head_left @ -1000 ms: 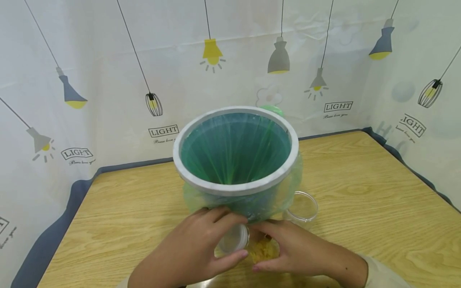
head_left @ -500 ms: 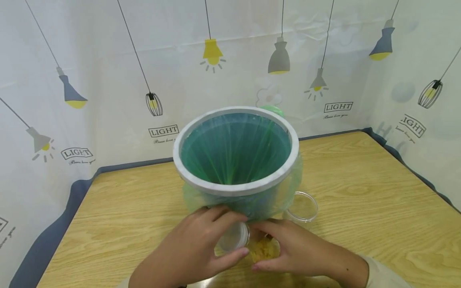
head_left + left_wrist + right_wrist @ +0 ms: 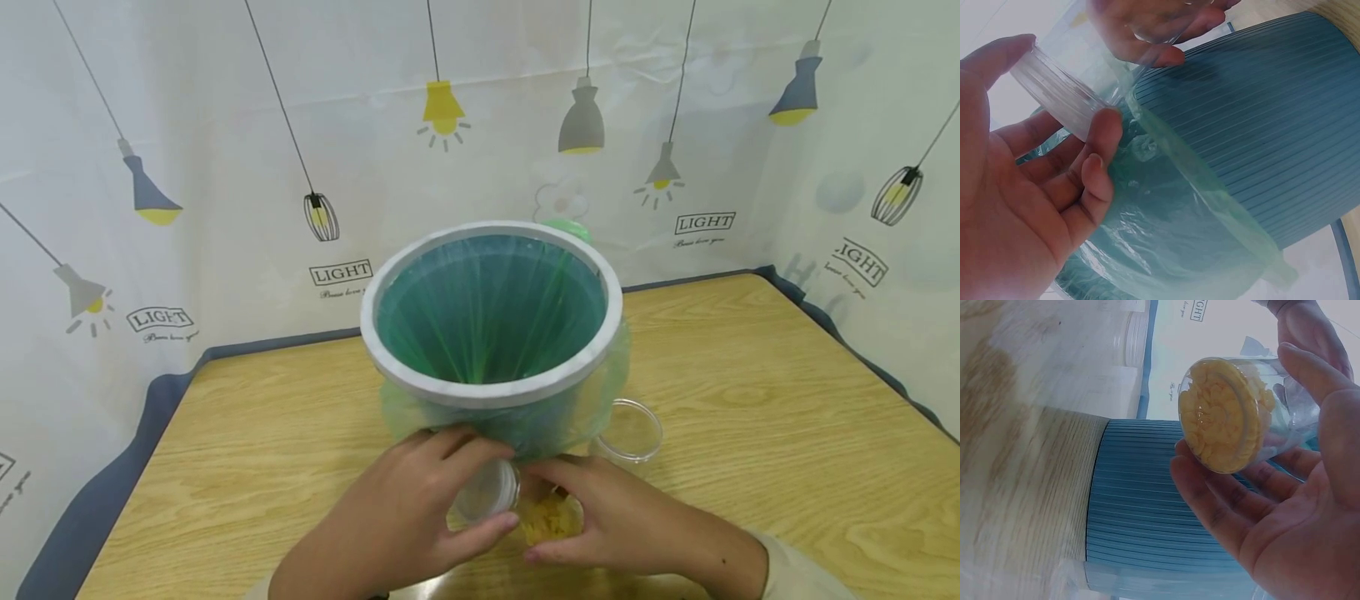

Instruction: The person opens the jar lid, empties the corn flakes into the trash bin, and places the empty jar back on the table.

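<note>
Low in front of the bin, my right hand [image 3: 615,512] grips a clear plastic jar [image 3: 1225,415] lying on its side. Yellow small pieces [image 3: 1213,415] gather at its base end, seen in the right wrist view. At the jar's mouth end is a translucent screw lid [image 3: 1060,90]. My left hand [image 3: 405,508] holds this lid between thumb and fingers. Lid and jar meet in the left wrist view; how tightly they are joined I cannot tell.
A blue ribbed trash bin [image 3: 1141,494] with a white rim [image 3: 491,395] stands directly behind both hands. A green plastic bag [image 3: 1166,212] lines it and hangs over its outside. Another clear jar [image 3: 632,454] stands right of it on the wooden table [image 3: 780,400].
My left hand and the lid have shifted up very slightly. The right hand, jar, bin and second jar look unmoved.
</note>
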The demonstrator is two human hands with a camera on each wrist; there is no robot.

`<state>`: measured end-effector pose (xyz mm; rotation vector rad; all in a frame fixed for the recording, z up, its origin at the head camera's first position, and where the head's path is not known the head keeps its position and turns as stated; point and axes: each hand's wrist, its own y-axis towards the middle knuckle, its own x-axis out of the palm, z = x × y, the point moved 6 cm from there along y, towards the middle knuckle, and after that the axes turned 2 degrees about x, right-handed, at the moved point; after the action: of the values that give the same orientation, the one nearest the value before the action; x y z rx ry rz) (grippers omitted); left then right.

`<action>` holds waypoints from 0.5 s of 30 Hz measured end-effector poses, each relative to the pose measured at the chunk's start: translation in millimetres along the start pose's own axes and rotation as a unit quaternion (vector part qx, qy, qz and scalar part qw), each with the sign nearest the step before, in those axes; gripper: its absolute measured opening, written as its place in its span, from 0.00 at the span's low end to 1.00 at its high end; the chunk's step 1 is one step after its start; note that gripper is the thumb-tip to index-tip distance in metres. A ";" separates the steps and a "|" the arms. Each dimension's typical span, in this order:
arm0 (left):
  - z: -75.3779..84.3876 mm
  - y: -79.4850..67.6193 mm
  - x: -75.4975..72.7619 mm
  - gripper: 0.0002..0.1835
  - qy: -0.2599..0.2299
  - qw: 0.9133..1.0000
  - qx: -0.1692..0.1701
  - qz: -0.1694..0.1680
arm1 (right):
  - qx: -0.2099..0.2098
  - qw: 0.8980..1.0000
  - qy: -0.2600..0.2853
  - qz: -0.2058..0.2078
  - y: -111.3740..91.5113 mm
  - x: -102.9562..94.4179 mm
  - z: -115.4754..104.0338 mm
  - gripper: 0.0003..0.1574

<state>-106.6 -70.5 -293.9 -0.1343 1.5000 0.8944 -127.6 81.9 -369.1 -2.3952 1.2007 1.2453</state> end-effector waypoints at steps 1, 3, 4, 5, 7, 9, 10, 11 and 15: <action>-0.1 -0.1 -0.1 0.24 -0.001 1.000 0.000 0.000 | -0.002 1.000 -0.001 0.002 -0.1 -0.1 -0.2 0.36; 0.0 0.0 -0.3 0.24 -0.001 1.000 0.003 0.004 | -0.004 1.000 -0.003 0.004 -0.2 -0.3 -0.6 0.36; 0.0 0.0 -0.4 0.24 -0.001 1.000 0.002 0.005 | -0.004 1.000 -0.003 0.005 -0.2 -0.4 -0.7 0.36; 0.0 0.0 -0.6 0.24 -0.002 1.000 0.002 0.006 | -0.003 1.000 -0.002 0.005 -0.2 -0.5 -0.6 0.36; -0.1 0.3 -0.6 0.24 -0.004 1.000 0.001 0.007 | 0.000 1.000 -0.001 0.004 -0.1 -0.6 -0.3 0.35; 0.6 0.8 -1.1 0.24 -0.004 1.000 0.009 0.012 | 0.003 1.000 0.002 0.002 0.0 -0.7 0.0 0.35; 0.9 1.1 -1.3 0.24 -0.003 1.000 0.011 0.013 | 0.004 1.000 0.005 0.001 0.1 -0.7 0.1 0.35; 1.0 1.0 -1.4 0.24 -0.002 1.000 0.011 0.013 | 0.004 1.000 0.006 0.000 0.1 -0.7 0.1 0.35; 1.3 0.9 -1.8 0.24 0.001 1.000 0.013 0.016 | 0.005 1.000 0.013 -0.002 0.0 -0.6 -0.2 0.36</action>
<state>-105.8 -69.8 -291.7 -0.0933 1.5183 0.9006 -127.7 82.1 -368.5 -2.4133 1.2044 1.2081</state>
